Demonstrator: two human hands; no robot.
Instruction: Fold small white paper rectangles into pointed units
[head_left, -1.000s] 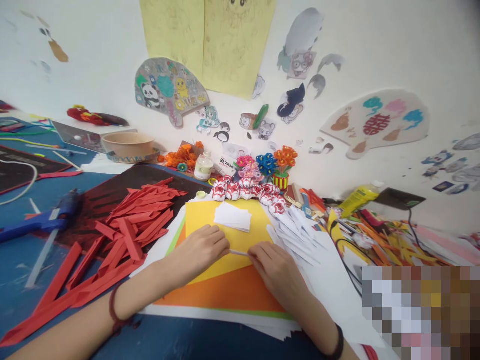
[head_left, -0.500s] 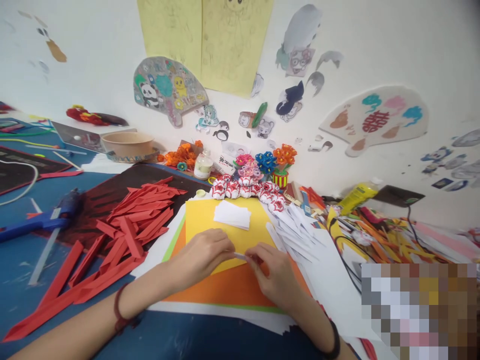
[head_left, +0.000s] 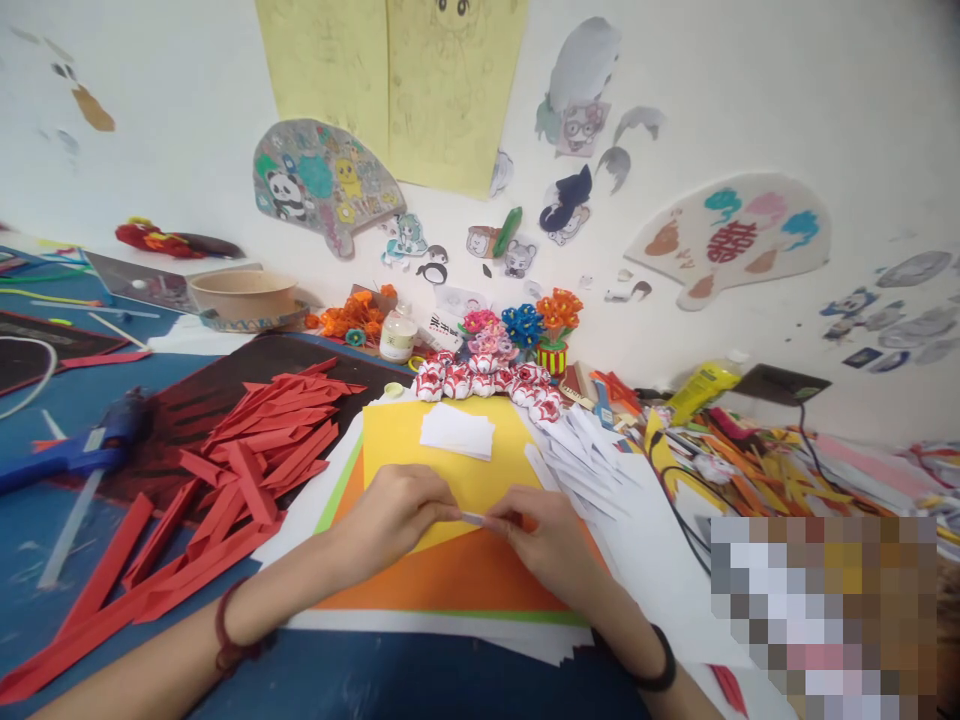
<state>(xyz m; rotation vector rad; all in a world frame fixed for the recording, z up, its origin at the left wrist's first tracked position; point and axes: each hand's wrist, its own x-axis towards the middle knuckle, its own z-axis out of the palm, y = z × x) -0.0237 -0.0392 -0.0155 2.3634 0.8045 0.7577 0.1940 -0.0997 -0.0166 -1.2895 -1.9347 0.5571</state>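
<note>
A narrow folded strip of white paper (head_left: 472, 519) is stretched between my two hands, low over the coloured sheets. My left hand (head_left: 409, 510) pinches its left end, and my right hand (head_left: 536, 535) pinches the right end; the fingers cover most of the strip. Under them lie a yellow sheet (head_left: 394, 430) and an orange sheet (head_left: 405, 588). Just beyond my hands, a small stack of white paper slips (head_left: 456, 432) rests on the yellow sheet. To the right is a pile of folded white strips (head_left: 581, 455).
Folded red paper strips (head_left: 259, 430) are heaped at the left, near a blue glue gun (head_left: 105, 440). Red-and-white folded pieces (head_left: 487, 380) line the back, before paper flowers (head_left: 521, 325) and a glue bottle (head_left: 397, 337). Colourful scraps and a yellow bottle (head_left: 701, 390) lie right.
The view has shifted slightly, so the scene sits a little further left. Both hands keep their pinch on the white strip, with the fingers of my right hand slightly rearranged.
</note>
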